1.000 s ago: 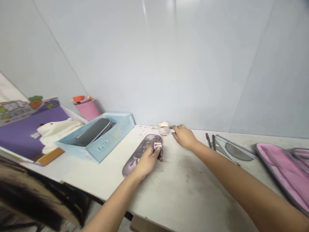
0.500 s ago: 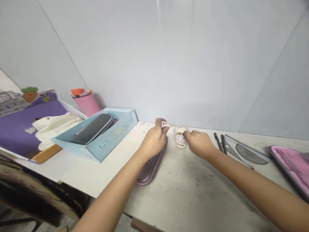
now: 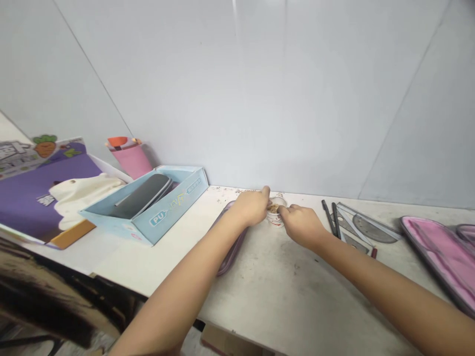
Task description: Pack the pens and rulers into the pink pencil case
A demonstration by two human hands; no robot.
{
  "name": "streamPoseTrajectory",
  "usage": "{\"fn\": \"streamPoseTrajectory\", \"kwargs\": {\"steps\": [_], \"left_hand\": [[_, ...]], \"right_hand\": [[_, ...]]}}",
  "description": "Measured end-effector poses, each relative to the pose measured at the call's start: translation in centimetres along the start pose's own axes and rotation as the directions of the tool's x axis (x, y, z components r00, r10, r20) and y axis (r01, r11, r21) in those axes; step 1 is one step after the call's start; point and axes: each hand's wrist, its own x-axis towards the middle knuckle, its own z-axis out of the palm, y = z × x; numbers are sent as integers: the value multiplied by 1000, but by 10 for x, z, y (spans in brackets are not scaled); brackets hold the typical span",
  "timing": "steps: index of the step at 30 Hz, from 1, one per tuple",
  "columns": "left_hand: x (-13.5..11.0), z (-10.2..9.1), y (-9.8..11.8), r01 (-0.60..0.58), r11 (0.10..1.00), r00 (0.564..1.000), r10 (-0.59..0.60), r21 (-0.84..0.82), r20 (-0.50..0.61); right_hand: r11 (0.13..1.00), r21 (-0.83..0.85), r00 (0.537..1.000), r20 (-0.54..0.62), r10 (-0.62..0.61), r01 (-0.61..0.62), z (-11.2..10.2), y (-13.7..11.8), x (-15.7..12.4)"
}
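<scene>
Closer now, left hand reaches the cup, its fingers' grip hidden; right hand fingers clamp the cup, best held steady on the table.

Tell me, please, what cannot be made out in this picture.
Head view: left hand fingers curl over the small cup; anything held is hidden.
Purple tray: mostly under the left forearm.
Pink case: cut off by the right edge.
Cup contents: too small.
</scene>
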Motion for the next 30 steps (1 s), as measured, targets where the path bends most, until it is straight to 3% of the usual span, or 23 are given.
{"fn": "streamPoseTrajectory", "kwargs": {"steps": [3, 6, 8, 11, 16, 20, 23, 26, 30], "left_hand": [[0, 5, -3, -10, 998, 1000, 10, -68, 8], [-2, 13, -13, -67, 948, 991, 28, -311, -129], [-5, 17, -22, -76, 861, 979, -31, -503, -201], [-14, 20, -33, -60, 690, 971, -127, -721, -202], [-34, 20, -39, -18, 531, 968, -202, -847, -147], [-42, 19, -38, 4, 523, 964, -227, -852, -135], [-40, 20, -29, -17, 556, 965, -208, -831, -159], [-30, 19, -10, -41, 590, 973, -160, -806, -166], [-11, 16, 28, -90, 615, 983, -73, -783, -171]], "right_hand": [[1000, -7, 1000, -7, -14, 14, -1, -2, 0], [1000, -2, 1000, 14, 13, -13, -4, -1, 5], [998, 23, 998, 15, 65, -65, -6, 3, 13], [985, 72, 988, -12, 157, -155, -7, 8, 32], [964, 127, 972, 7, 236, -235, -1, 7, 58], [949, 219, 971, -17, 237, -227, -2, 5, 52], [942, 317, 978, -137, 156, -106, -14, 7, 33], [937, 346, 974, -223, 31, 50, -30, 12, 9], [963, 270, 981, -190, 37, 16, -43, 30, -18]]}}
